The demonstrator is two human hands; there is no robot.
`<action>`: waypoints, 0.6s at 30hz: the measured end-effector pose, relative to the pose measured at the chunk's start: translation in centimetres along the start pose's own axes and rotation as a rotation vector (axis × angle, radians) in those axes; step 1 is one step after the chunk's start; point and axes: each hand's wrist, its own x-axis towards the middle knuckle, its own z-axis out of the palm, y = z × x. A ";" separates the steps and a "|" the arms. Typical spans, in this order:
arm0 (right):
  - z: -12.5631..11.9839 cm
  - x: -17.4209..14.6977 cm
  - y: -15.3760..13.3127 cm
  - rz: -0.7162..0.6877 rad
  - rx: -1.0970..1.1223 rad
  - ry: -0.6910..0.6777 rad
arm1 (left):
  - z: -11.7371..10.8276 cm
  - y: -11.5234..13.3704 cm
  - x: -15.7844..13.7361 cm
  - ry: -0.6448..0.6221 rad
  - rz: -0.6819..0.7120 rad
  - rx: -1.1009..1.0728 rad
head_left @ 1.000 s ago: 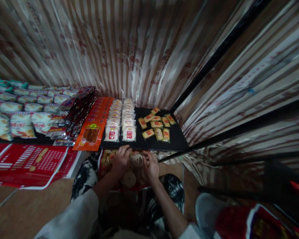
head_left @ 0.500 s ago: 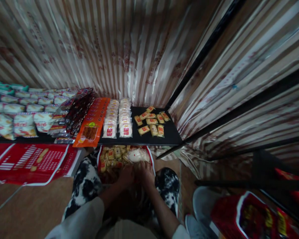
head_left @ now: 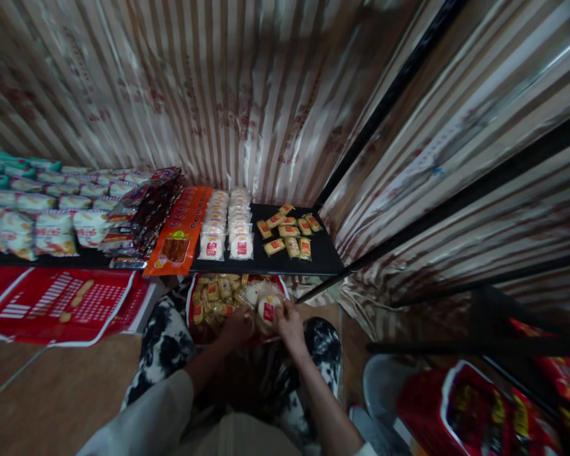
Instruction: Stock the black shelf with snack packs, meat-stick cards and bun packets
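My right hand (head_left: 291, 326) pinches the edge of a round white rice cracker packet (head_left: 268, 310) with a red label. It is over a red bag (head_left: 190, 305) between my knees. Small yellow wrapped snacks (head_left: 213, 292) fill the bag's left half, and white packets (head_left: 253, 292) lie on its right. Beside the packet, my left hand (head_left: 238, 326) is closed low over the bag; whatever its fingers hold is too dark to make out. Past the bag, two rows of white cracker packets (head_left: 212, 246) and some loose yellow snacks (head_left: 289, 232) sit on a black shelf (head_left: 320, 259).
Left along the shelf are an orange packet (head_left: 178, 231), dark packets (head_left: 145, 218) and white snack bags (head_left: 56, 231). A red printed bag (head_left: 76, 307) hangs below. Black poles (head_left: 389, 247) slant at right, above a red bag of snacks (head_left: 422, 405). Striped cloth (head_left: 194, 95) forms the backdrop.
A white rice cracker packet with a red label has come up in my right hand, which has shifted slightly right. My hands, close together before, are now further apart.
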 end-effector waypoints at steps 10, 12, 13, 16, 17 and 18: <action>2.3 -0.1 -3.2 0.267 0.839 -0.152 | -1.6 0.1 0.2 -0.003 -0.130 -0.677; 2.3 -0.2 -3.7 0.270 0.885 -0.151 | -1.9 0.2 0.2 0.048 -0.146 -0.718; 2.4 -0.3 -3.9 0.269 0.899 -0.146 | -2.1 0.3 0.2 0.071 -0.154 -0.728; 2.5 -0.2 -3.9 0.276 0.892 -0.131 | -2.4 0.5 0.1 0.133 -0.165 -0.748; 2.6 -0.2 -3.9 0.275 0.865 -0.129 | -2.5 0.5 0.2 0.154 -0.159 -0.756; 2.7 -0.1 -3.9 0.267 0.832 -0.129 | -2.6 0.6 0.2 0.172 -0.148 -0.762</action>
